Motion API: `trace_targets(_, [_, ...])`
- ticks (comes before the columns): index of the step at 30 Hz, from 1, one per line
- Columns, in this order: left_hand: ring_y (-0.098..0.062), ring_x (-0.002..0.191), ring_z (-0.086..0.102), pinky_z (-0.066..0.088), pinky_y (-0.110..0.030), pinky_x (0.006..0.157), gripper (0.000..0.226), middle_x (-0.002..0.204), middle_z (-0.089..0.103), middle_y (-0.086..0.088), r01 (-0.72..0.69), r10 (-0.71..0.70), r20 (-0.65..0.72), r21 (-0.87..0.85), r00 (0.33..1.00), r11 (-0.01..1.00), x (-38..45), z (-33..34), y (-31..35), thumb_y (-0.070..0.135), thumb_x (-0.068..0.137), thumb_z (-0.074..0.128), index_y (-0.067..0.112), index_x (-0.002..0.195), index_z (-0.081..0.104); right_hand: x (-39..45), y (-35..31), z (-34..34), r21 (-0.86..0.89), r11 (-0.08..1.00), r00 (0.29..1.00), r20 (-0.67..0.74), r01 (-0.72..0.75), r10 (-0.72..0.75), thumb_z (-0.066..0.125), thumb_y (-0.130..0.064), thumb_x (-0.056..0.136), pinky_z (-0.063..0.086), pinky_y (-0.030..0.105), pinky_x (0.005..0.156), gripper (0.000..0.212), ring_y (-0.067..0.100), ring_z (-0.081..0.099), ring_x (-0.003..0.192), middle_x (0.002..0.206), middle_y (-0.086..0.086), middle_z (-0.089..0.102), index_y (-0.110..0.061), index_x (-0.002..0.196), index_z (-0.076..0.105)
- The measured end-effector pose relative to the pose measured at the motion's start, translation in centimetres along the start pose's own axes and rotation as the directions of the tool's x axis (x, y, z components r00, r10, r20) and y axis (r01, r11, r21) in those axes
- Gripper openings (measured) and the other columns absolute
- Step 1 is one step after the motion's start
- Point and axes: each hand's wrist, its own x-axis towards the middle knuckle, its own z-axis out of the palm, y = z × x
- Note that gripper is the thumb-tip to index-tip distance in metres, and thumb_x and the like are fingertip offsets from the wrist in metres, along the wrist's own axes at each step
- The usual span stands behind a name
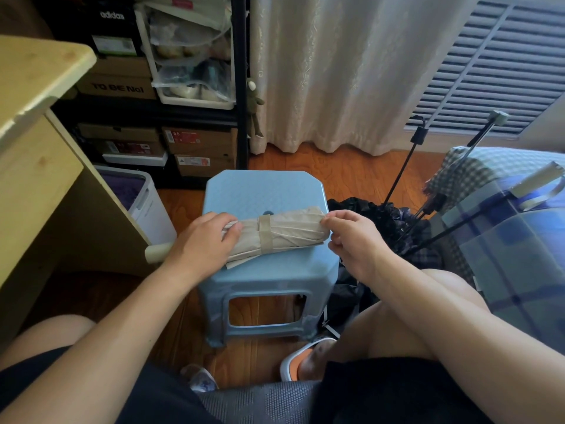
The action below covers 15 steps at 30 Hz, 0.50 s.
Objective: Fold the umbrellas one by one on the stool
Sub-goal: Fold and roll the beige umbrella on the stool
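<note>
Blue stool (263, 191): beige umbrella (287, 232) lies between both hands' fingers (328, 221).

We see a stool (269, 191) of smooth, glossy pale-blue plastic. On it lies an umbrella (284, 234) of matt beige cloth, creased, bound by a strap (265, 234) of like fabric; its handle (157, 251) looks to us like cream plastic. The floor (351, 169) is polished wood with visible grain; the desk (36, 81) is pale, matt wood. We note a curtain (336, 71) of cream patterned cloth, boxes (198, 142) of brown cardboard, and black cloth umbrellas (388, 218) with thin dark shafts.
</note>
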Motion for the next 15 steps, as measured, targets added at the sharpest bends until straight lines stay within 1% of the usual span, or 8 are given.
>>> trace_targets(3, [-0.018, 0.107, 0.057, 0.038, -0.03, 0.084, 0.034, 0.119, 0.065, -0.002, -0.001, 0.0, 0.002, 0.011, 1.0, 1.0, 0.0, 0.0, 0.0, 0.04, 0.105, 0.047, 0.02, 0.124, 0.067, 0.3, 0.1, 0.1, -0.085, 0.996, 0.998, -0.042, 0.039, -0.043, 0.073, -0.013, 0.092, 0.047, 0.029, 0.069, 0.008, 0.012, 0.052, 0.071, 0.085, 0.002, 0.067, -0.007, 0.098, 0.076])
trace_targets(6, [-0.02, 0.108, 0.058, 0.039, -0.031, 0.084, 0.034, 0.119, 0.065, -0.003, -0.011, 0.011, 0.01, 0.02, 1.0, 1.0, 0.0, 0.0, 0.0, 0.04, 0.105, 0.047, 0.02, 0.123, 0.067, 1.2, -0.2, 0.0, -0.091, 0.996, 0.995, -0.1, 0.017, -0.026, 0.068, -0.01, 0.093, 0.047, 0.03, 0.068, 0.01, 0.015, 0.048, 0.07, 0.077, 0.002, 0.059, -0.004, 0.098, 0.075])
trace_targets(8, [-0.021, 0.107, 0.058, 0.04, -0.032, 0.085, 0.033, 0.118, 0.065, -0.003, -0.014, 0.014, 0.011, 0.014, 1.0, 1.0, 0.0, 0.0, 0.0, 0.039, 0.105, 0.047, 0.019, 0.121, 0.067, 2.0, -0.7, -0.2, -0.086, 0.996, 0.987, -0.158, 0.001, -0.014, 0.063, -0.01, 0.095, 0.046, 0.033, 0.069, 0.01, 0.016, 0.044, 0.066, 0.069, 0.0, 0.052, -0.004, 0.09, 0.07])
trace_targets(10, [-0.021, 0.107, 0.058, 0.041, -0.033, 0.085, 0.033, 0.117, 0.066, -0.004, -0.002, 0.002, 0.014, 0.005, 1.0, 1.0, 0.2, -0.1, -0.1, 0.039, 0.105, 0.047, 0.019, 0.121, 0.068, 2.4, -1.1, -0.5, -0.13, 0.99, 0.976, -0.205, 0.052, -0.078, 0.062, -0.014, 0.097, 0.045, 0.034, 0.069, 0.013, 0.015, 0.043, 0.064, 0.066, -0.003, 0.052, -0.009, 0.086, 0.067])
trace_targets(11, [-0.02, 0.106, 0.057, 0.041, -0.033, 0.085, 0.033, 0.118, 0.066, -0.004, 0.002, -0.002, 0.016, 0.005, 1.0, 1.0, 0.3, -0.2, -0.1, 0.039, 0.105, 0.047, 0.019, 0.12, 0.068, 2.4, -1.3, -0.6, -0.167, 0.98, 0.969, -0.2, 0.111, -0.144, 0.061, -0.018, 0.099, 0.046, 0.033, 0.069, 0.012, 0.015, 0.046, 0.066, 0.07, -0.003, 0.055, -0.012, 0.09, 0.068])
trace_targets(12, [-0.018, 0.104, 0.056, 0.04, -0.033, 0.084, 0.033, 0.117, 0.066, -0.003, 0.004, -0.004, 0.017, 0.005, 1.0, 1.0, 0.5, -0.2, -0.1, 0.04, 0.105, 0.047, 0.019, 0.12, 0.068, 2.3, -1.5, -0.7, -0.209, 0.959, 0.96, -0.16, 0.193, -0.228, 0.062, -0.022, 0.1, 0.048, 0.03, 0.07, 0.011, 0.014, 0.05, 0.07, 0.075, -0.005, 0.058, -0.015, 0.096, 0.07])
trace_targets(13, [-0.016, 0.101, 0.054, 0.039, -0.032, 0.084, 0.034, 0.117, 0.066, -0.003, 0.007, -0.007, 0.022, 0.007, 1.0, 1.0, 0.6, -0.3, -0.1, 0.04, 0.105, 0.047, 0.019, 0.12, 0.068, 2.2, -1.5, -0.8, -0.273, 0.919, 0.945, -0.084, 0.284, -0.317, 0.063, -0.024, 0.1, 0.048, 0.027, 0.07, 0.011, 0.012, 0.053, 0.072, 0.08, -0.006, 0.059, -0.017, 0.101, 0.071])
trace_targets(15, [-0.012, 0.099, 0.05, 0.038, -0.032, 0.083, 0.033, 0.115, 0.066, -0.002, 0.013, -0.013, 0.026, 0.009, 1.0, 1.0, 0.9, -0.3, -0.1, 0.04, 0.105, 0.046, 0.02, 0.119, 0.069, 2.0, -1.2, -0.7, -0.478, 0.763, 0.894, 0.132, 0.435, -0.428, 0.069, -0.027, 0.098, 0.045, 0.022, 0.068, 0.01, 0.008, 0.052, 0.074, 0.087, -0.008, 0.056, -0.02, 0.103, 0.074])
